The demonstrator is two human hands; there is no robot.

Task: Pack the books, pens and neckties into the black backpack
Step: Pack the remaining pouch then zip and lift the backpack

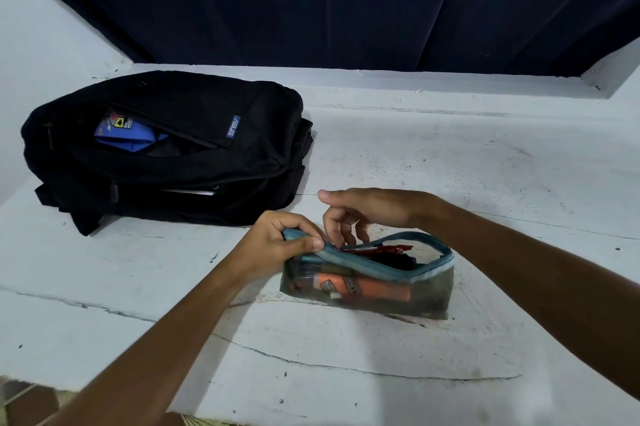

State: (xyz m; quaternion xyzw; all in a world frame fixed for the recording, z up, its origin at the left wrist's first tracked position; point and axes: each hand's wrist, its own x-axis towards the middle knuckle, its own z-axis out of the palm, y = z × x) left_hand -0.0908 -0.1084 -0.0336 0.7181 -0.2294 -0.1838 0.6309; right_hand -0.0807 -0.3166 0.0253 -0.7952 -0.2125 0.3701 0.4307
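A black backpack (166, 152) lies flat at the left of the white surface, its front pocket open with a blue item (126, 135) showing inside. A see-through pencil pouch (367, 280) with a blue zip edge stands near the middle, holding pens and an orange tube. My left hand (280, 242) pinches the pouch's left zip end. My right hand (360, 214) hovers over the open mouth, its fingers curled down at the pens (374, 249) near the zip; whether they grip anything I cannot tell.
The white painted ledge (485, 166) has cracks and scuffs. A dark blue curtain (329, 0) hangs behind it. White walls (45, 27) rise at the left and far right. A patch of floor shows at the bottom left.
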